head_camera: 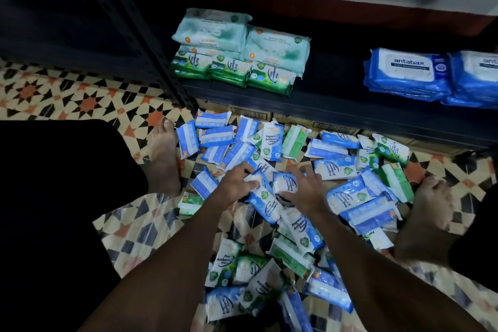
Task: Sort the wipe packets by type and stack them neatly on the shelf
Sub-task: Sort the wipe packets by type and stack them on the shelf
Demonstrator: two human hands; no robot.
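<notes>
The left hand (pixel 233 183) grip pinched a blue packet (pixel 262 198), the right hand (pixel 305 190) grip a second packet (pixel 283 182); shelf edge (pixel 350 105) lay ahead, bare floor (pixel 80 100) leftward

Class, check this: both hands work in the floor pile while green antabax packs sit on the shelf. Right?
No. The head view shows blue antabax packs, not green, on the shelf while the left hand and right hand work in the floor pile.
</notes>
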